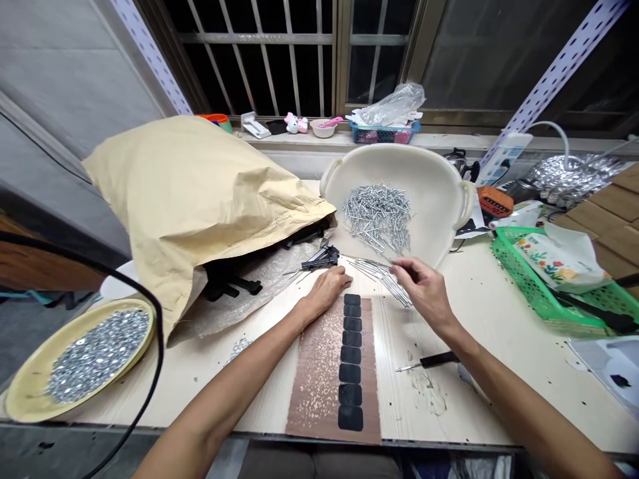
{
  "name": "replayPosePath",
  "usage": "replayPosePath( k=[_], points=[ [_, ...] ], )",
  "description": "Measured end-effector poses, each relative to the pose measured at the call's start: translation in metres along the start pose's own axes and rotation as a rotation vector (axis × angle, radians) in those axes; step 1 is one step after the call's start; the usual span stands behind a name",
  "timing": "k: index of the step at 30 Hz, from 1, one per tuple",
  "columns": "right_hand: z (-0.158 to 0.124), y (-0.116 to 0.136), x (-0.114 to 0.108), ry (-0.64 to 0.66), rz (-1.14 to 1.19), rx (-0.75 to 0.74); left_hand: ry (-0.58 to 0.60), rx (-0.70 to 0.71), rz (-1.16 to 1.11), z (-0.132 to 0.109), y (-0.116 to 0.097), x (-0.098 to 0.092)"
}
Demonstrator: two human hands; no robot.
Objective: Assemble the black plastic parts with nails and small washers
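My left hand point(329, 287) rests above the brown board, its fingers curled and closed beside a small heap of black plastic pieces point(322, 258) with thin metal rods. What those fingers hold, if anything, is hidden. Thumb and fingertips of my right hand point(423, 287) are pinched together around what looks like a thin metal rod. Beneath and left of that hand, several long thin metal rods point(382, 278) lie fanned on the table. A row of black rounded pads point(351, 356) runs down the brown board point(319, 372), towards me.
A white basin point(429, 193) holds a pile of metal pins point(378, 211). Left are a large tan sack point(200, 186), its mouth showing black parts, and a yellow dish point(24, 392) of small metal pieces. Right are a screwdriver point(439, 359) and a green basket point(524, 279).
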State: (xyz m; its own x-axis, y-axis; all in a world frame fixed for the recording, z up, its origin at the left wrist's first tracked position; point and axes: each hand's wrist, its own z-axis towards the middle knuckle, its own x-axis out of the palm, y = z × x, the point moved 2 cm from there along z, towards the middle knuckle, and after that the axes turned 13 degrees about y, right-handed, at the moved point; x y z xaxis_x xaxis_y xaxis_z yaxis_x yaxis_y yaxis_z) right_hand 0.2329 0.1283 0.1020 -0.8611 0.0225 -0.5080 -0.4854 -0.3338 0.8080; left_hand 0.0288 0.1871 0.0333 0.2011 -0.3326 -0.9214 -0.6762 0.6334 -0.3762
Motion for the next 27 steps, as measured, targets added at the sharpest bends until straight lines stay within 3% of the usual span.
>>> replayPosePath(
  k=[5, 9, 11, 14, 17, 19, 23, 27],
  points=[
    [-0.026, -0.01, 0.001, -0.004, -0.146, -0.066, 0.002, 0.084, 0.014, 0.005, 0.0, 0.0],
    [-0.035, -0.018, 0.005, -0.013, -0.144, -0.051, -0.048, 0.044, -0.121, 0.011, 0.002, 0.0],
    [-0.038, -0.018, 0.008, -0.003, -0.158, -0.061, -0.135, -0.004, -0.332, 0.01, -0.001, -0.002],
    [-0.042, -0.009, 0.016, 0.029, -0.185, -0.08, -0.264, -0.123, -0.907, -0.001, -0.013, -0.002],
    [-0.047, 0.008, 0.024, 0.064, -0.231, -0.087, -0.268, -0.172, -1.504, -0.02, -0.036, 0.002],
    [-0.05, 0.02, 0.028, 0.074, -0.289, -0.091, -0.267, -0.168, -1.737, -0.034, -0.053, 0.003],
    [-0.059, 0.038, 0.031, 0.08, -0.453, -0.11, -0.301, -0.163, -1.896, -0.054, -0.077, -0.001],
    [-0.066, 0.052, 0.026, 0.066, -0.611, -0.159, -0.36, -0.144, -1.845, -0.065, -0.088, -0.005]
  ],
)
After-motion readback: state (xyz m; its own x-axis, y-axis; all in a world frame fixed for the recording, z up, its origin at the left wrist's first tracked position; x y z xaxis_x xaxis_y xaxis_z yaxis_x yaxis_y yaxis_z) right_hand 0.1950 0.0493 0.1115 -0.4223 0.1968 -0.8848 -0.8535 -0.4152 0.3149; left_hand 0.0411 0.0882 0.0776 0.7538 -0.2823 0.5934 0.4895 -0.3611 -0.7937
